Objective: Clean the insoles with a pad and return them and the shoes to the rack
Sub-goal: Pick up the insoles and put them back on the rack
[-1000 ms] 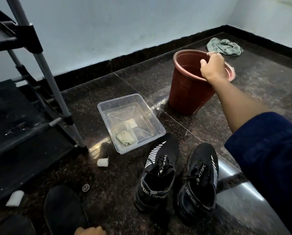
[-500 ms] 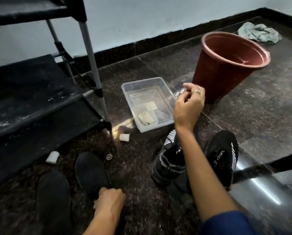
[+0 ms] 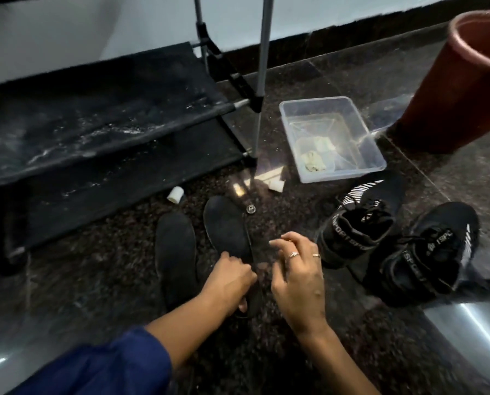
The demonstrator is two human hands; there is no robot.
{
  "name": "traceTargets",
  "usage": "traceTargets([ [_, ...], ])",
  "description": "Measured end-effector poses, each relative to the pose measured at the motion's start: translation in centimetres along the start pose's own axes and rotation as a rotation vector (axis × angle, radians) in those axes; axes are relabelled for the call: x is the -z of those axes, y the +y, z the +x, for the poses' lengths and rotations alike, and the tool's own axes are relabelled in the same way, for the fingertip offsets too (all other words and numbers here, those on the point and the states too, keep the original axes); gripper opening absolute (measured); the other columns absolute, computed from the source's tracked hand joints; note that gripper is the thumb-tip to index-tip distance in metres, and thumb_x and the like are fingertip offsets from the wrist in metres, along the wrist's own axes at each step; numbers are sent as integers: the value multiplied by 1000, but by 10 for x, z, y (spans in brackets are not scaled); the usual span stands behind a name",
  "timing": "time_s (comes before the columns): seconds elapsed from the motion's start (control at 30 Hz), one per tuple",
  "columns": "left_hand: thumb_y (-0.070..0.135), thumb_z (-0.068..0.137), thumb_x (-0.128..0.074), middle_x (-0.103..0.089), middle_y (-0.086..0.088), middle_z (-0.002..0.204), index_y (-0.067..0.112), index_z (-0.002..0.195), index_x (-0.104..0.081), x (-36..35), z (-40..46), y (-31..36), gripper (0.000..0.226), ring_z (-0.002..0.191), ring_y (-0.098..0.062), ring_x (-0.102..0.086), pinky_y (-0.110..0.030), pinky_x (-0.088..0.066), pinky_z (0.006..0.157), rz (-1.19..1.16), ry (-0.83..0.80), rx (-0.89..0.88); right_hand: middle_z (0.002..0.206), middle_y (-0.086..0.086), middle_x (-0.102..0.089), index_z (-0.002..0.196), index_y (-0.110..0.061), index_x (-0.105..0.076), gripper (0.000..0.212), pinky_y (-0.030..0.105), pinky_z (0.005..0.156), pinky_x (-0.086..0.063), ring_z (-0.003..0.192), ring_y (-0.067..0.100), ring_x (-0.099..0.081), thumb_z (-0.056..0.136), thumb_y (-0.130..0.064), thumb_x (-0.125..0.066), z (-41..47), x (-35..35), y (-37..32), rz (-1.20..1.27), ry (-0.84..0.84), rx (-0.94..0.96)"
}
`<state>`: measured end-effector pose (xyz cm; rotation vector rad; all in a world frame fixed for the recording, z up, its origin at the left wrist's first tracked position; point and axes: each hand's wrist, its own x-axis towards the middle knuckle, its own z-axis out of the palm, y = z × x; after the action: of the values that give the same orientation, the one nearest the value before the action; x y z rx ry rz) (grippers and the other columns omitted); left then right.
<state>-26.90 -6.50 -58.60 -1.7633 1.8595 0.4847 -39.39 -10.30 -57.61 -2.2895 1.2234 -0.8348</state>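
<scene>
Head view: the left hand (image 3: 229, 277) is closed around the heel end of the right insole (image 3: 227, 228) on the floor. The right hand (image 3: 298, 276) hovers just beside it, fingers loosely spread, holding nothing. The second insole (image 3: 175, 252) lies left of the left hand; both shoes (image 3: 394, 238) stand right of the right hand; the rack (image 3: 110, 115) stands beyond.

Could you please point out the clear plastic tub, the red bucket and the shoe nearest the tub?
clear plastic tub (image 3: 378, 158): head view, on its right wall.
red bucket (image 3: 449, 104): head view, on its outer side.
shoe nearest the tub (image 3: 380, 192): head view, on its black toe.
</scene>
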Motion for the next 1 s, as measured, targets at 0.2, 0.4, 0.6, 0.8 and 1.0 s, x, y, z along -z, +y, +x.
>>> traceTargets([
  [0.2,57,79,-58,-66,-3,114,12,123,-57,-43,-30,-13,63,102,-21,-61,-37,-43,85,-166,365,163,120,1,-48,123,-14,-50,36,39,94,-46,113,23,-46,88,-21,-55,-15,-22,-14,-93,-406,-223],
  [0.4,47,88,-55,-55,2,118,20,128,-50,-84,-67,-22,49,108,-20,-56,-40,-51,84,-781,629,784,133,6,-37,142,-10,-25,66,35,97,-42,123,26,-39,90,-39,-54,-17,-44,-29,-259,-548,-264],
  [0.6,49,78,-68,-40,-9,127,13,129,-38,-98,-79,-26,69,119,-29,-44,-46,-48,90,-1063,539,1040,132,12,-35,144,-5,-21,76,40,96,-43,122,33,-38,87,-34,-62,-15,-54,-33,-308,-559,-286],
  [0.8,35,80,-71,-45,-7,126,18,125,-36,-83,-71,-27,60,116,-28,-50,-42,-49,84,-1172,513,1042,133,10,-33,146,-18,-17,74,42,93,-44,121,33,-39,88,-26,-61,-13,-59,-38,-333,-579,-256],
  [1.0,16,82,-70,-41,-6,130,24,132,-26,-77,-70,-22,68,115,-28,-52,-41,-48,90,-1312,642,994,125,7,-36,142,-24,-31,64,40,89,-45,109,28,-43,86,-17,-61,-16,-59,-39,-318,-545,-148],
])
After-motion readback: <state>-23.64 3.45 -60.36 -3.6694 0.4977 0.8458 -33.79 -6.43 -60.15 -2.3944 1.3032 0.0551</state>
